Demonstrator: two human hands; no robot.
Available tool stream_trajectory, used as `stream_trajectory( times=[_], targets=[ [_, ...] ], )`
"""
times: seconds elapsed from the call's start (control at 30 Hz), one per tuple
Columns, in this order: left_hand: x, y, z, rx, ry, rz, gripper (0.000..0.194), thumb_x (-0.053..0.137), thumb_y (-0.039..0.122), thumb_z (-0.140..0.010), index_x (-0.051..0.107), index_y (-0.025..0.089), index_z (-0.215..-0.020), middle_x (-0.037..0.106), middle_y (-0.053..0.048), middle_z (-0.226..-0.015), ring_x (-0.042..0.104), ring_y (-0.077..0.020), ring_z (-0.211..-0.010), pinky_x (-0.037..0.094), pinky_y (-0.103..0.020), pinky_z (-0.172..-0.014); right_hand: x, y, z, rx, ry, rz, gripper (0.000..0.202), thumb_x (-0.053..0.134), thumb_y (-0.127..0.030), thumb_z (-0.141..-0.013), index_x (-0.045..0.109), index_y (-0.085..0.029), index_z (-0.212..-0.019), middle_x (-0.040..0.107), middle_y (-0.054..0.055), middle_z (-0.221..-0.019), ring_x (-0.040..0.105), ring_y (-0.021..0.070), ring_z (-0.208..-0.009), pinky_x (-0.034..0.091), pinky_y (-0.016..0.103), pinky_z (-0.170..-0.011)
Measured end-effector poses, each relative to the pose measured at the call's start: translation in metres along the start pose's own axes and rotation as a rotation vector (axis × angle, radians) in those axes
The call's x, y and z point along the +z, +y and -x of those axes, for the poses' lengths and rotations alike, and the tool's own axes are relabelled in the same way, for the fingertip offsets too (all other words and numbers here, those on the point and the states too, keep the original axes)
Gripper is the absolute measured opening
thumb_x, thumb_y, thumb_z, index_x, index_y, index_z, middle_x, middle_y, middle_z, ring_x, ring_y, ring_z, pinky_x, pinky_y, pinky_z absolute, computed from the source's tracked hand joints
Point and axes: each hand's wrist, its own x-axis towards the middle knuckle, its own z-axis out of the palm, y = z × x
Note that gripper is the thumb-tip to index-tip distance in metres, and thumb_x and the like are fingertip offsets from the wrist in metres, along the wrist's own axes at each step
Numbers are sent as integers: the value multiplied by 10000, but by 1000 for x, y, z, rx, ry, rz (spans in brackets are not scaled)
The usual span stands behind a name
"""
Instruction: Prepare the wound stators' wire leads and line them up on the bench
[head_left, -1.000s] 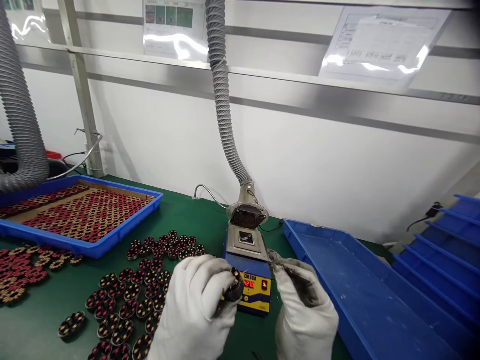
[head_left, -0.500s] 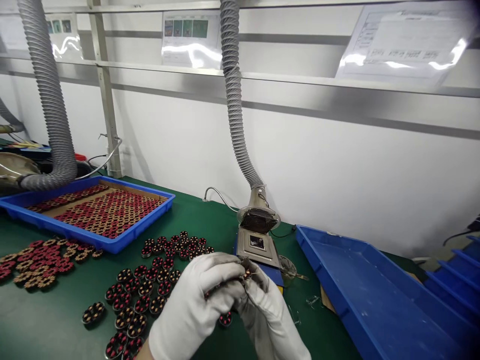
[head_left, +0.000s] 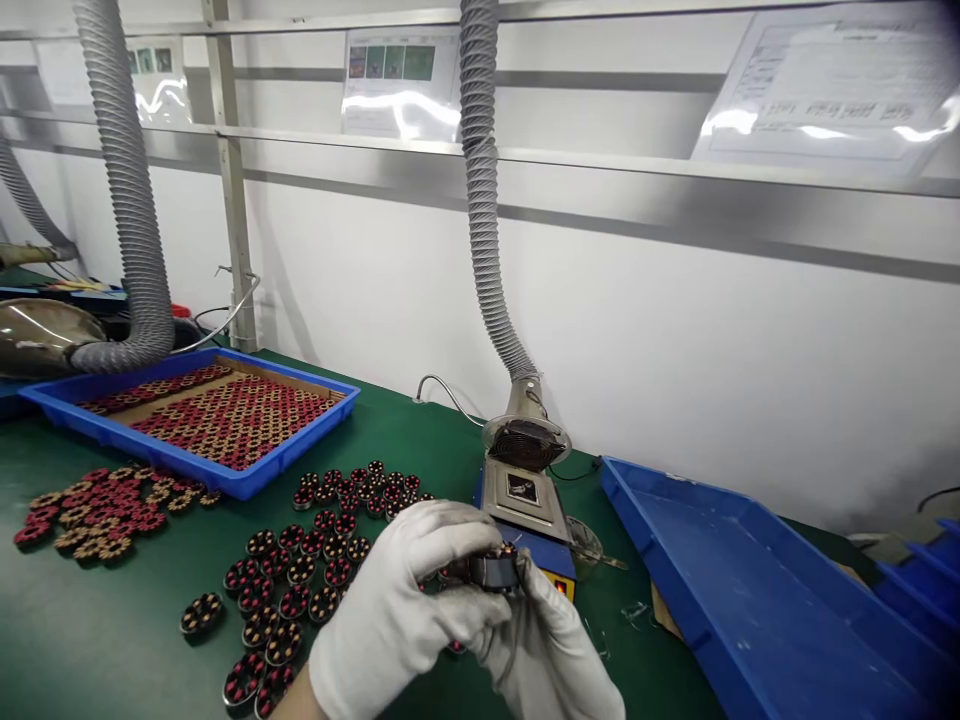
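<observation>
In front of me my gloved left hand [head_left: 412,600] grips a small round motor stator [head_left: 493,570] between fingers and thumb. Its dark smooth outer ring faces me, and a little copper shows at the top. My gloved right hand [head_left: 551,635] is closed against the right side of the same stator, its fingertips partly hidden. Several similar black-ringed stators [head_left: 283,642] with red or copper segments lie on the green table [head_left: 142,640] left of my hands. Behind my hands stands a solder pot [head_left: 529,500] with a square opening.
A grey exhaust hose [head_left: 484,200] ends in a hood [head_left: 527,440] over the pot. At the back left, a blue tray [head_left: 247,482] holds rows of red and copper cores, with a loose pile [head_left: 97,515] before it. Another blue tray [head_left: 750,580] lies at the right.
The stator has been turned between my hands, so its dark outer ring now shows. My view has shifted slightly left.
</observation>
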Motion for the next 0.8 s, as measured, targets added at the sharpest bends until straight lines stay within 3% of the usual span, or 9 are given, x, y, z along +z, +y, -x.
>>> stream_trajectory(
  times=[0.23, 0.43, 0.53, 0.63, 0.7, 0.8],
  targets=[
    [-5, -1, -2, -109, -81, 162, 229, 607, 154, -751, 642, 247, -957, 605, -22, -1105, 560, -175, -1006, 461, -261, -890, 7, 1, 1, -23, 76, 12, 299, 764, -286, -617, 678, -278, -903, 713, 9, -905, 647, 142, -755, 520, 302, -722],
    [-3, -4, 0, -119, 192, 265, 145, 523, 148, -705, 663, 180, -726, 673, -49, -802, 596, -219, -903, 495, -302, -815, 21, 3, 2, -126, 87, 178, 282, 763, -284, -609, 670, -252, -874, 695, 28, -866, 644, 181, -769, 526, 330, -698],
    [-5, -3, 0, -236, 301, 379, 143, 525, 165, -765, 666, 185, -785, 676, -39, -868, 601, -197, -913, 492, -263, -812, 17, 3, 0, -168, 99, 214, 307, 765, -306, -602, 668, -252, -888, 697, 45, -889, 648, 201, -771, 532, 361, -700],
    [-4, -1, -2, -351, 137, 473, 169, 561, 148, -762, 671, 180, -886, 658, -51, -991, 605, -187, -909, 503, -226, -766, 11, 5, -7, -161, 71, 205, 367, 777, -329, -578, 661, -248, -916, 702, 51, -862, 652, 204, -732, 536, 369, -688],
    [-1, -1, -3, -352, 45, 534, 194, 577, 79, -696, 689, 168, -827, 669, -50, -944, 619, -176, -849, 506, -201, -723, 10, 7, -12, -167, 58, 183, 382, 789, -309, -563, 658, -239, -915, 704, 52, -853, 655, 206, -736, 534, 369, -697],
    [1, -2, -3, -292, 182, 564, 195, 562, 33, -626, 690, 174, -668, 688, -21, -782, 625, -158, -785, 496, -174, -724, 11, 8, -11, -157, 92, 172, 369, 787, -246, -574, 656, -235, -919, 702, 53, -888, 658, 207, -778, 524, 372, -739]
  ],
)
